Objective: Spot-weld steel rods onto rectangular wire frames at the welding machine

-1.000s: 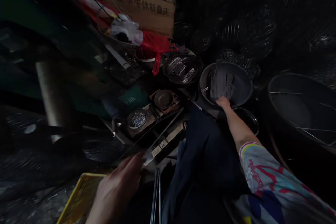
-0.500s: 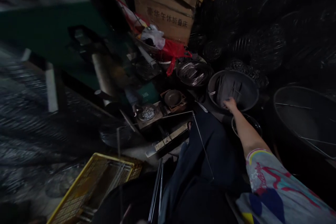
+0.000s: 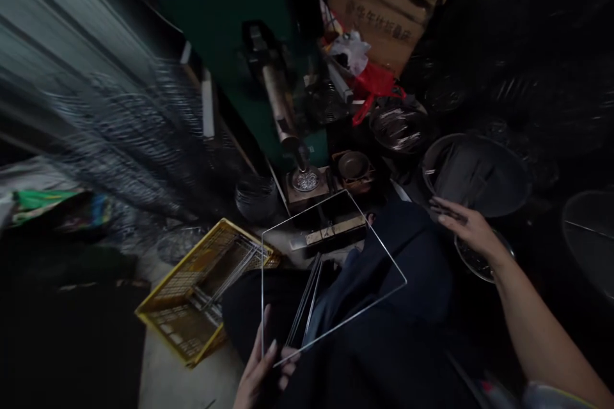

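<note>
My left hand [image 3: 261,364] is closed on a thin metal wire frame [image 3: 262,281], bent into a rough four-sided shape and held up over my lap. Its ends meet near the fingers, where I cannot tell if they touch. Below it, several straight wires [image 3: 307,300] rest between my legs. On the right, my right hand [image 3: 470,230] is closed around a few short dark thin pieces [image 3: 446,209], too dim to name exactly. That hand is at the near rim of a wide dark basin [image 3: 520,198], in which more dark thin pieces lie.
A machine [image 3: 278,99] with a green body stands ahead, a small dish of shiny bits [image 3: 306,179] at its foot. A yellow plastic crate [image 3: 180,275] holding wires sits on the left. Stacked wire goods [image 3: 110,115], a red bag [image 3: 378,81] and a cardboard box [image 3: 378,13] surround the spot.
My right hand has come out of the basin toward me with dark pieces in its fingers. My left hand has come into view with the wire frame. The view has swung left.
</note>
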`<state>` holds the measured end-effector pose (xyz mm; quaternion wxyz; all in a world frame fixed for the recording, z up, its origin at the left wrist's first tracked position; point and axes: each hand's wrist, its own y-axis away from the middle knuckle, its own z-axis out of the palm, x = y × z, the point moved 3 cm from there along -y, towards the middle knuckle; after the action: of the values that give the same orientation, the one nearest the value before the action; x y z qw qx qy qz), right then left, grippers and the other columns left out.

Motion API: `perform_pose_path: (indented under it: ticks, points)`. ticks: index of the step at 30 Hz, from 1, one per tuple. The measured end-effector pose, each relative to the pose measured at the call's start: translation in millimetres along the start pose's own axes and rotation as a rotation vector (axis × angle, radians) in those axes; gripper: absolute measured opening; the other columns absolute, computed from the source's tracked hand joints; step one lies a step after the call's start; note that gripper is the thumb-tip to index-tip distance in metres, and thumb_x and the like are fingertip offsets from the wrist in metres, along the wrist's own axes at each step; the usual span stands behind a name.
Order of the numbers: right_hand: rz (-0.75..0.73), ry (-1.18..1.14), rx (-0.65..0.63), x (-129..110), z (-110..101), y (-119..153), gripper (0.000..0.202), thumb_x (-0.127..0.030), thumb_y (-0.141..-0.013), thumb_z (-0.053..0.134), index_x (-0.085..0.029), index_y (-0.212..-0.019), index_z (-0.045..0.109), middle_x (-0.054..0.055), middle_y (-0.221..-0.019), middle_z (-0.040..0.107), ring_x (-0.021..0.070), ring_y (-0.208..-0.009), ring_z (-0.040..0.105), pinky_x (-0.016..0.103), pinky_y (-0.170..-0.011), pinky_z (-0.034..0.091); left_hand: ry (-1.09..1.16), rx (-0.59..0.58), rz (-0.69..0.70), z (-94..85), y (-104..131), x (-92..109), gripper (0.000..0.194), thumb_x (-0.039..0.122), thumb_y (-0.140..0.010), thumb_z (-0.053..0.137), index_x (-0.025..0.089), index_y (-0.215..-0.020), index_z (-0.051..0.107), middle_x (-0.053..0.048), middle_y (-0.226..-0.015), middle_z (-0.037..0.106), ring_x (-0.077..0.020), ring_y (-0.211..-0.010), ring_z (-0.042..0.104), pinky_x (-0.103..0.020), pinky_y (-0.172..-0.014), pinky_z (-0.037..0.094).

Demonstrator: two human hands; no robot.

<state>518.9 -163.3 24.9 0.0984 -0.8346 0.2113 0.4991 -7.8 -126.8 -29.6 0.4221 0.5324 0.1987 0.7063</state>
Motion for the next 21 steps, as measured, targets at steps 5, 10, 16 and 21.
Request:
perform_pose_path:
  ticks: [5,10,16,21]
  points:
    - [-0.048,0.189,-0.098,-48,6,4,0.06,-0.046,-0.08,0.068,-0.032,-0.137,0.053,0.004,-0.135,0.057,0.0323,-0.128,0.05,0.055,-0.111,0.035,0.151,-0.002,0.121,12.2,-12,-11,0.106,0.04,-0.077,0.074,0.041,-0.151,-0.003,0.0,-0.068,0.068,-0.0132,-0.049,0.06,-0.019,-0.046,0.04]
    - [-0.272,0.335,-0.26,-108,31,12,0.065,-0.044,-0.081,0.067,-0.036,-0.142,0.046,0.0,-0.141,0.051,0.0326,-0.129,0.048,0.054,-0.11,0.039,0.164,-0.008,0.239,17.6,-17,-5,0.101,0.036,-0.083,0.069,0.036,-0.152,-0.005,-0.004,-0.072,0.07,-0.0133,-0.047,0.059,-0.018,-0.044,0.04]
    - [-0.512,0.482,-0.534,-137,99,37,0.068,-0.043,-0.085,0.064,-0.032,-0.148,0.037,0.002,-0.147,0.044,0.0284,-0.135,0.041,0.048,-0.111,0.038,0.107,-0.044,0.269,16.8,-17,7,0.099,0.035,-0.086,0.066,0.037,-0.151,-0.008,-0.006,-0.072,0.072,-0.0147,-0.046,0.061,-0.021,-0.045,0.044]
    - [-0.563,0.493,-0.656,-128,133,42,0.068,-0.046,-0.088,0.061,-0.03,-0.148,0.036,0.004,-0.147,0.044,0.0272,-0.138,0.037,0.048,-0.111,0.035,0.133,-0.073,0.259,17.7,-13,11,0.103,0.033,-0.085,0.067,0.037,-0.15,-0.012,-0.005,-0.074,0.073,-0.0154,-0.048,0.063,-0.02,-0.045,0.046]
